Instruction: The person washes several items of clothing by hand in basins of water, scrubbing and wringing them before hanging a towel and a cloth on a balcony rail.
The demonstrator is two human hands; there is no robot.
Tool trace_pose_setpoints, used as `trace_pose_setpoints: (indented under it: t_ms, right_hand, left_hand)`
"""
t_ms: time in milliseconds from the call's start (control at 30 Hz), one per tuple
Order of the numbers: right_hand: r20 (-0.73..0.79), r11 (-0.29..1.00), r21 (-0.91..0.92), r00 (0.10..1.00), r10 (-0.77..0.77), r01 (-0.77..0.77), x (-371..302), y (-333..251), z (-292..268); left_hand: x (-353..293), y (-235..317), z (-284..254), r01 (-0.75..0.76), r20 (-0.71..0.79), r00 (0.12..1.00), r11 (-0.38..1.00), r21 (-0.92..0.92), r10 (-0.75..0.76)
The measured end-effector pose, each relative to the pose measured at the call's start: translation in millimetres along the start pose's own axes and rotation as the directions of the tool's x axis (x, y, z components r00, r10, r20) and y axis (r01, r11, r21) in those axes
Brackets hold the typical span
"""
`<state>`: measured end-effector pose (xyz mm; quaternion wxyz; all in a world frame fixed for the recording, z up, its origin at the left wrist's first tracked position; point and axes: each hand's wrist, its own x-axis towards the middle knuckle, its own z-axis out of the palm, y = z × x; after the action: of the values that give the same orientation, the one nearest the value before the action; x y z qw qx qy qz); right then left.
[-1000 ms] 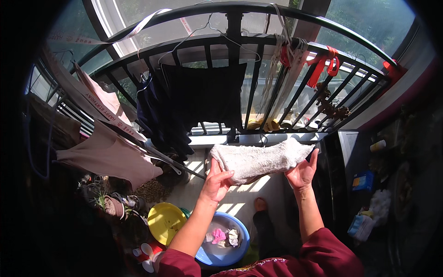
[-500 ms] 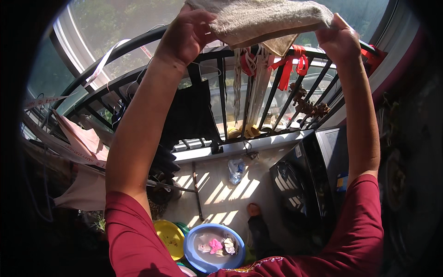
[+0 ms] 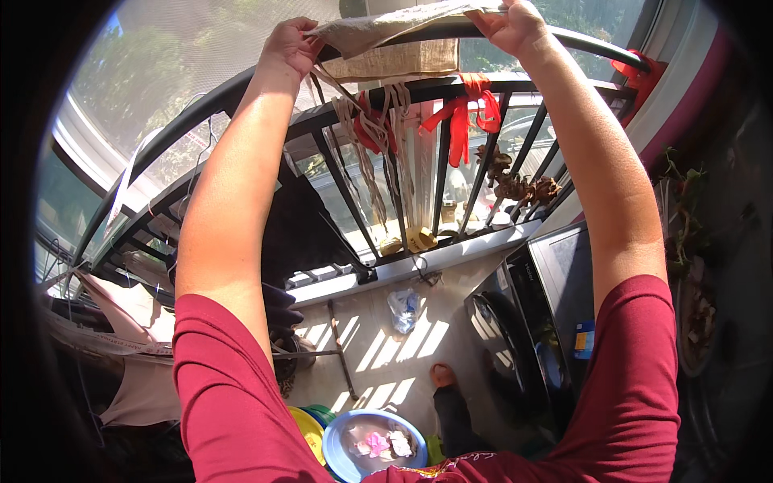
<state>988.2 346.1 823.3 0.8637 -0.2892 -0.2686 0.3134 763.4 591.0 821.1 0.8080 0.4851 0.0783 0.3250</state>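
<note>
A pale grey-beige towel (image 3: 378, 30) stretches across the top rail of the black railing (image 3: 564, 39), with a flap of it hanging down behind the rail. My left hand (image 3: 291, 47) pinches its left end, and my right hand (image 3: 514, 29) grips its right end. Both arms reach up and forward. Below the towel, beige cords (image 3: 366, 153) and a red ribbon (image 3: 467, 117) are tied to the lower rail.
A black front-loading machine (image 3: 523, 322) stands at right. On the floor lies a clear plastic bag (image 3: 404, 310). A blue basin (image 3: 342, 451) with wet cloths in water and a yellow basin (image 3: 310, 431) sit near my feet. Pink garments (image 3: 133, 310) hang at left.
The towel has moved forward from in front of the railing onto its top rail. Both hands have gone with it, still holding its ends, and the view has shifted slightly.
</note>
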Motion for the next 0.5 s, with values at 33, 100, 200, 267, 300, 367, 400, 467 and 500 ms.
trace_pose_setpoints:
  t_ms: [33,100,200,267,300,367,400,467,500]
  right_hand:
    - [-0.009,1.000,0.003,1.000,-0.008,0.008,2,-6,-7]
    - [-0.039,1.000,0.008,0.999,-0.022,0.022,12,-18,-22]
    - [-0.086,0.999,0.011,0.996,-0.030,0.031,20,-23,-46]
    - [-0.117,0.999,0.042,0.993,-0.023,0.028,25,-24,-60]
    - [-0.135,0.998,0.051,0.991,-0.024,0.031,25,-26,-67]
    - [-0.168,0.995,0.087,0.986,-0.025,0.040,26,-28,-81]
    - [-0.190,0.994,0.099,0.981,-0.035,0.055,27,-33,-91]
    - [-0.214,0.985,0.149,0.975,-0.051,0.084,31,-42,-114]
    - [-0.206,0.976,0.196,0.977,-0.057,0.098,37,-51,-128]
  left_hand:
    - [2,1,2,-0.066,-0.016,0.998,0.998,0.002,0.066]
    - [-9,-8,16,-0.113,-0.094,0.989,0.994,-0.001,0.112]
    - [-20,-14,24,-0.167,-0.088,0.980,0.979,0.115,0.178]
    - [-29,-12,27,-0.191,-0.045,0.978,0.959,0.209,0.205]
    - [-36,-12,27,-0.201,0.036,0.979,0.928,0.314,0.200]
    - [-43,-11,15,-0.261,0.083,0.965,0.903,0.342,0.248]
    - [-55,-12,20,-0.289,0.110,0.957,0.893,0.345,0.267]
    - [-85,-24,28,-0.231,0.064,0.972,0.871,0.433,0.226]
    - [-96,-24,25,-0.195,0.068,0.981,0.885,0.422,0.184]
